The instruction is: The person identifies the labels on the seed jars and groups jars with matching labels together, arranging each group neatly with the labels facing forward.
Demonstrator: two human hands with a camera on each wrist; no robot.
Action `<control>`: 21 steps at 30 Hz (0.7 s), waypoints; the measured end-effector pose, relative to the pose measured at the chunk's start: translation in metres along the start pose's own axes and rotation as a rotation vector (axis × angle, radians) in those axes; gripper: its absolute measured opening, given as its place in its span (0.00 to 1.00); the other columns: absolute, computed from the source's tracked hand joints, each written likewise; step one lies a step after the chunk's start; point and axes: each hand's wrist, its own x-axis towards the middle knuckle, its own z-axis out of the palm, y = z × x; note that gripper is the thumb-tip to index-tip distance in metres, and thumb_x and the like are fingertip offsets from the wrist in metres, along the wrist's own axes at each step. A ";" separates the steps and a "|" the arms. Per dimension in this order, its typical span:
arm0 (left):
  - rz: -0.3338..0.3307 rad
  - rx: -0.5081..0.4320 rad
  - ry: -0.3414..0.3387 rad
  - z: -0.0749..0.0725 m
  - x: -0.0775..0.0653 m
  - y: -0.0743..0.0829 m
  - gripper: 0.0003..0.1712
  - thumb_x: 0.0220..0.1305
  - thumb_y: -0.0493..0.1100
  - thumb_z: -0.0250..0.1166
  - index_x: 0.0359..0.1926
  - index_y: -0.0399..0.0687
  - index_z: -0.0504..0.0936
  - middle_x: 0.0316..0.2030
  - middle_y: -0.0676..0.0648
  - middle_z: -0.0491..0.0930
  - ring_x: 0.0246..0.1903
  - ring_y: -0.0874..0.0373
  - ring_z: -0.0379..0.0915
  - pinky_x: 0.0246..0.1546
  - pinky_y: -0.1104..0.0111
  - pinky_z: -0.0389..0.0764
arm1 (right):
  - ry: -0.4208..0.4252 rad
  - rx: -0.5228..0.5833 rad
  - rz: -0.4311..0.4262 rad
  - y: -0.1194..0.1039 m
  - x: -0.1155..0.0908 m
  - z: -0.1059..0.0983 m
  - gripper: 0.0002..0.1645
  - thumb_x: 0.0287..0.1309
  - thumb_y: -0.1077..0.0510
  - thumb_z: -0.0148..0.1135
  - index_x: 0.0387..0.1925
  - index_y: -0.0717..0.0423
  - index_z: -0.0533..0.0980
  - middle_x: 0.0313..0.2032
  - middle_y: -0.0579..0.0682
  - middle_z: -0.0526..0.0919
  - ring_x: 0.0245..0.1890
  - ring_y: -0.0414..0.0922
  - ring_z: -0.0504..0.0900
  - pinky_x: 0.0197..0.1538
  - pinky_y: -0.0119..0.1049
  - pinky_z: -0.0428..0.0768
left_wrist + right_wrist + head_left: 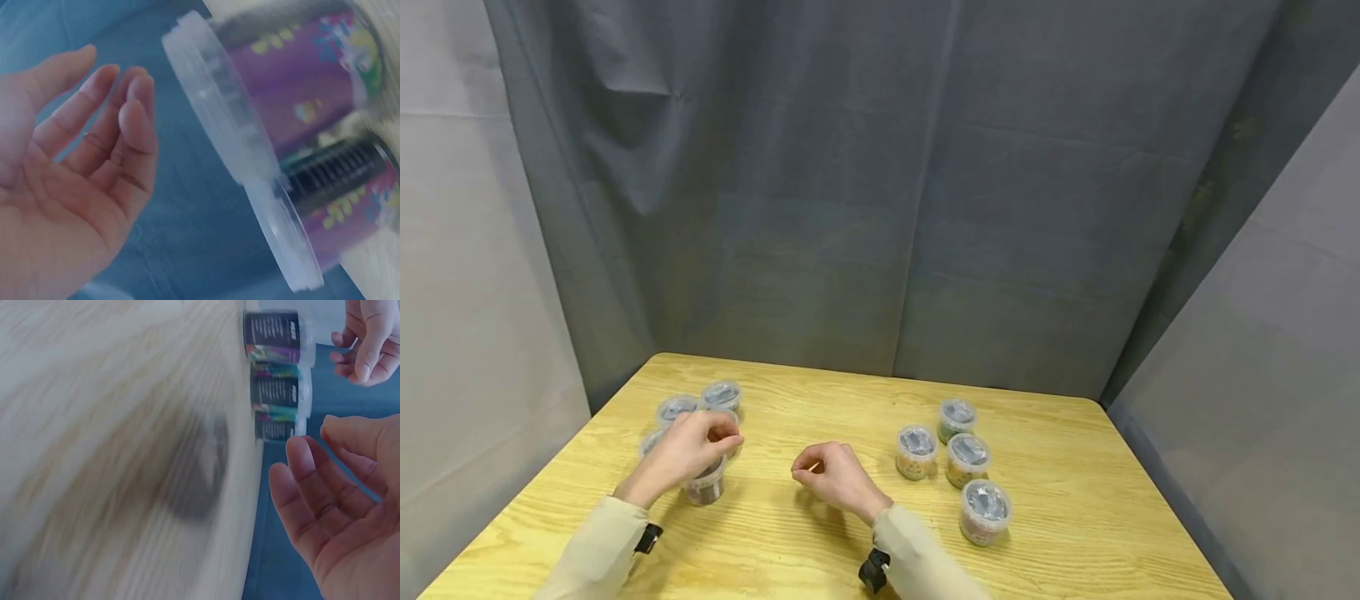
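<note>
My left hand [688, 450] hovers over a group of small lidded plastic tubs at the table's left, its fingers loosely bent and holding nothing. Below it stands the nearest tub of that group [706, 490], partly hidden. The left wrist view shows a purple-labelled tub [300, 81] beside the relaxed fingers, with a gap between. My right hand [842, 482] hangs above the middle of the table, thumb and fingers curved around nothing. In the right wrist view this hand [350, 512] shows in front of stacked-looking dark-labelled tubs [275, 337], which lie farther off.
Several more clear-lidded tubs stand on the right, the nearest one [985, 517] in front of the others. The wooden table [1075, 475] has a dark curtain [820, 208] behind it and pale side walls. Bands with small black devices [874, 570] are on both wrists.
</note>
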 end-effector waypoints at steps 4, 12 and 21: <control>-0.011 0.047 -0.019 -0.005 -0.005 -0.009 0.04 0.62 0.43 0.69 0.30 0.55 0.85 0.26 0.58 0.81 0.26 0.68 0.72 0.27 0.73 0.74 | -0.021 -0.024 -0.043 -0.008 0.010 0.015 0.06 0.64 0.60 0.63 0.37 0.55 0.85 0.37 0.44 0.87 0.29 0.33 0.81 0.32 0.23 0.78; -0.048 0.053 -0.076 -0.021 -0.016 -0.023 0.08 0.59 0.45 0.71 0.37 0.46 0.87 0.31 0.53 0.82 0.29 0.63 0.72 0.26 0.72 0.75 | -0.048 -0.110 -0.126 -0.023 0.025 0.033 0.06 0.64 0.60 0.63 0.38 0.54 0.85 0.37 0.42 0.88 0.31 0.29 0.79 0.34 0.20 0.76; -0.046 0.082 -0.135 -0.024 -0.028 -0.034 0.23 0.48 0.50 0.78 0.42 0.42 0.86 0.34 0.50 0.83 0.30 0.59 0.71 0.27 0.70 0.72 | -0.055 -0.317 -0.235 -0.040 0.036 0.051 0.13 0.64 0.59 0.63 0.50 0.47 0.82 0.47 0.41 0.86 0.37 0.29 0.82 0.39 0.17 0.76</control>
